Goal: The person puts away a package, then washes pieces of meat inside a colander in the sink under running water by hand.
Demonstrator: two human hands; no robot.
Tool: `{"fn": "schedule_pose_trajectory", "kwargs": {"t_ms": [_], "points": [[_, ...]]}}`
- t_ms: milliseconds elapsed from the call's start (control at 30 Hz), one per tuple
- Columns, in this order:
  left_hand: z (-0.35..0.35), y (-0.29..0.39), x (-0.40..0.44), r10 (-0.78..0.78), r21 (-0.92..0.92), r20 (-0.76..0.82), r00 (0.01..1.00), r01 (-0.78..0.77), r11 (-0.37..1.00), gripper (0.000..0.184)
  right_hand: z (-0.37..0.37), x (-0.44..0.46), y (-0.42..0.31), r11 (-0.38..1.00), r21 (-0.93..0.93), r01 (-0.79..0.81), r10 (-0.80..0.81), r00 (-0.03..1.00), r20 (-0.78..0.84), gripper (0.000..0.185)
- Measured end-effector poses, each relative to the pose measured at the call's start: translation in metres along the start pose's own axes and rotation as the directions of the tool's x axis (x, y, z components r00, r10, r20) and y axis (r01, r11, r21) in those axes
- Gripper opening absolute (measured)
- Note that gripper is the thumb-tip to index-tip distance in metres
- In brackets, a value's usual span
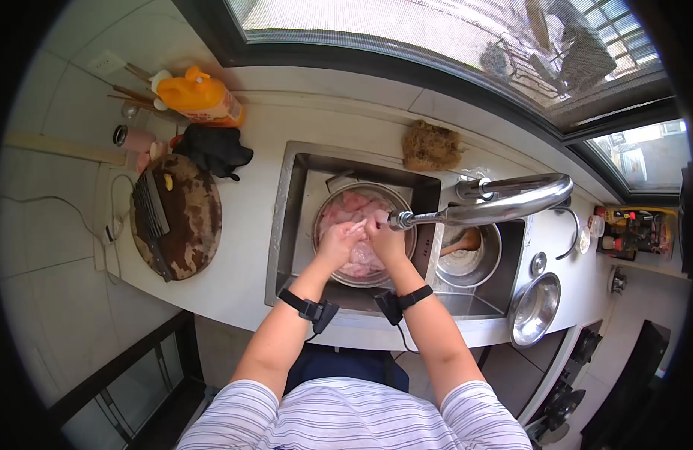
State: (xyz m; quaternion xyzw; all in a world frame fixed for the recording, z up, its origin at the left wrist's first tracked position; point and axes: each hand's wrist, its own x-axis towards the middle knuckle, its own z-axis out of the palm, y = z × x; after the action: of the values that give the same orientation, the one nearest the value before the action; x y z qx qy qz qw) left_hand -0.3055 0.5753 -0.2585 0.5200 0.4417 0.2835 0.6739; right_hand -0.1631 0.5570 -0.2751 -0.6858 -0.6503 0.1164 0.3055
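Observation:
A round metal pot full of pale pink raw meat pieces stands in the left basin of the steel sink. Over the meat, under the faucet, my two hands are close together. My left hand has its fingers pinched on a piece of meat at the pot's centre. Just right of it, my right hand is closed on meat too, its fingertips partly hidden by the faucet's end. Black straps with small devices sit on both wrists.
A cutting board with a cleaver lies left. Behind it are a black cloth and an orange jug. The right basin holds a pot with a wooden-handled tool. A metal bowl stands right; a brown scrubber sits behind.

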Motion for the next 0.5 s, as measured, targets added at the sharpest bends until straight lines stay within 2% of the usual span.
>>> {"fn": "schedule_pose_trajectory", "kwargs": {"t_ms": [33,67,100,167,200,267,300,333,367,433,467,500], "points": [[0.007,0.005,-0.001,0.026,-0.105,0.001,1.0,-0.026,0.994,0.017,0.019,-0.008,0.024,0.923,0.306,-0.234,0.232,0.972,0.041,0.008],[0.015,0.011,-0.002,0.052,-0.209,-0.005,0.999,-0.052,0.977,0.018,0.029,-0.012,0.037,0.704,0.564,-0.432,0.423,0.893,0.155,0.009],[0.026,0.021,-0.003,0.04,-0.179,-0.082,0.996,-0.054,0.982,0.021,0.023,-0.011,0.031,0.394,0.765,-0.509,0.471,0.827,0.307,0.011],[0.044,0.027,-0.003,0.036,-0.196,-0.16,0.986,-0.067,0.978,0.025,0.026,-0.021,0.028,0.1,0.682,-0.724,0.533,0.618,0.578,0.016],[0.049,0.034,-0.003,0.038,-0.197,-0.178,0.983,-0.074,0.978,0.025,0.023,-0.021,0.02,0.107,0.677,-0.728,0.52,0.621,0.586,0.016],[0.057,0.058,-0.009,-0.079,-0.584,-0.181,0.98,-0.043,0.81,0.024,0.006,-0.021,0.0,0.025,0.666,-0.745,0.446,0.605,0.66,0.024],[0.059,0.073,-0.012,-0.078,-0.591,-0.195,0.978,-0.053,0.805,0.024,0.015,-0.027,0.007,0.036,0.659,-0.751,0.438,0.604,0.665,0.024],[0.06,0.088,-0.013,-0.149,-0.675,-0.234,0.961,-0.05,0.736,0.027,0.036,-0.037,0.025,0.164,0.721,-0.673,0.372,0.719,0.587,0.028],[0.06,0.102,-0.015,-0.222,-0.751,-0.261,0.939,-0.053,0.659,0.031,0.037,-0.038,0.035,0.202,0.727,-0.656,0.344,0.743,0.574,0.031],[0.051,0.124,-0.023,-0.219,-0.776,-0.276,0.936,-0.082,0.626,0.029,0.039,-0.037,0.051,0.275,0.74,-0.613,0.288,0.787,0.545,0.039],[0.041,0.136,-0.027,-0.134,-0.798,-0.258,0.957,-0.133,0.588,0.028,0.037,-0.036,0.061,0.522,0.522,-0.675,0.317,0.721,0.616,0.044],[0.033,0.141,-0.029,-0.049,-0.819,-0.238,0.97,-0.173,0.547,0.027,0.033,-0.036,0.066,0.708,0.246,-0.662,0.376,0.649,0.662,0.049]]}}
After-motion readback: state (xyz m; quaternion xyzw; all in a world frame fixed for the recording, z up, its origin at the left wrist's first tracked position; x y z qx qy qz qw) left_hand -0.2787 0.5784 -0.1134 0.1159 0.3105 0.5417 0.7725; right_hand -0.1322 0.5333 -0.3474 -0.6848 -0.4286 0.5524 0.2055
